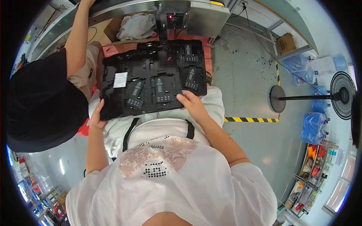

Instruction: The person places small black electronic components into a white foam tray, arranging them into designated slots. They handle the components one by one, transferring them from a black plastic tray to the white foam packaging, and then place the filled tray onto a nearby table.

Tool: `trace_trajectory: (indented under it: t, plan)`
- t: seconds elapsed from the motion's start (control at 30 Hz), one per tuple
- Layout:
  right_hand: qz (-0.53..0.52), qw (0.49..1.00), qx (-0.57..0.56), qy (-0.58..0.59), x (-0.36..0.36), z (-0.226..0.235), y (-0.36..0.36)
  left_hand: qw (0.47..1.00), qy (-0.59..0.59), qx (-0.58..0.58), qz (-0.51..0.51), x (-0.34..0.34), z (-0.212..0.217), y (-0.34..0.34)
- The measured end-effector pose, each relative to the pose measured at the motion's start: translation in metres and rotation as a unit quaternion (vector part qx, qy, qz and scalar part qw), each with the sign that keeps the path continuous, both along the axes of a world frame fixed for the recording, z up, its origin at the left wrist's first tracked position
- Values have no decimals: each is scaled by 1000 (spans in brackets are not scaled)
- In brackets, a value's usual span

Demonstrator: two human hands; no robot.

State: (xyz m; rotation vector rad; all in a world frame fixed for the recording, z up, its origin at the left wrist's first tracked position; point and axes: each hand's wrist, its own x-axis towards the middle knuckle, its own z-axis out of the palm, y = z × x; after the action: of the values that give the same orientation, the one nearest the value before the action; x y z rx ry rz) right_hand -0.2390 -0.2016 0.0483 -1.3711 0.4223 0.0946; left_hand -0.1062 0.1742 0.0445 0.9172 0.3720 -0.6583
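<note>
left grip (97,116): black tray (116,102), near-left corner | right grip (192,104): near edge

We take this for a factory workshop. On the far side runs a metal-edged worktop (124,10), fitted with a steel housing (207,20) and a switch panel (175,20) showing a red light. Yellow-and-black hazard tape (252,119) marks the grey floor (245,75). To our right we see a metal rack (302,179) crowded with goods and a pedestal fan (342,94); close on our left sits a co-worker (49,109), and a black moulded tray (147,64) carries small matching parts (159,86).
</note>
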Motion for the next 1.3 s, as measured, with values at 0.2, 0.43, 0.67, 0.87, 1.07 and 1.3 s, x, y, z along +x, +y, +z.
trace_trajectory:
  t: [0.2,0.43,0.67,0.87,1.07,1.3]
  plan:
    - [-48,852,-520,19,10,-43,-50,997,-24,26,69,-22,3,37]
    - [-46,792,-566,224,44,-27,-24,995,-21,11,93,-17,-10,31]
    - [-104,811,-504,279,57,-27,-28,995,-30,10,97,-18,-9,28]
    - [-71,912,-367,170,46,-70,-87,997,-47,13,66,-17,-7,22]
    - [-18,907,-396,139,51,-73,-119,997,-48,10,54,-14,2,12]
    - [-27,880,-465,95,49,-54,-105,999,-32,-3,32,-4,6,-9]
